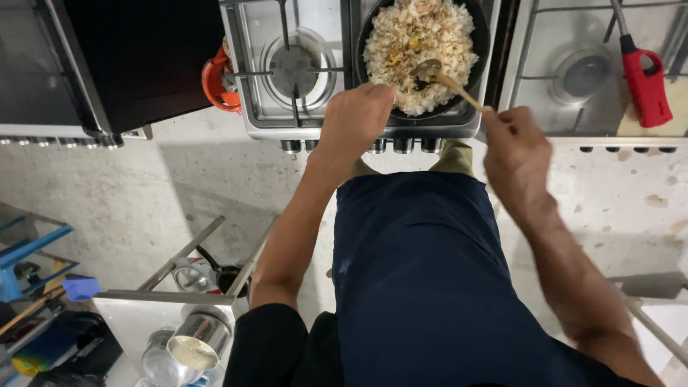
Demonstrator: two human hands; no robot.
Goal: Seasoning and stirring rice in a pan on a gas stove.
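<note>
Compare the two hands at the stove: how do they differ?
The left hand grips the near rim of the pan; the right hand holds a wooden spoon whose bowl is in the rice. The left hand looks sharp, the right blurred. Both are bare.

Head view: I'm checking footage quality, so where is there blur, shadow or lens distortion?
In the head view, the right hand is motion-smeared on the wooden spoon, while the left hand at the pan rim looks sharper; a soft shadow falls on the floor beside the stove; straight stove edges splay outward, a wide-angle effect.
</note>
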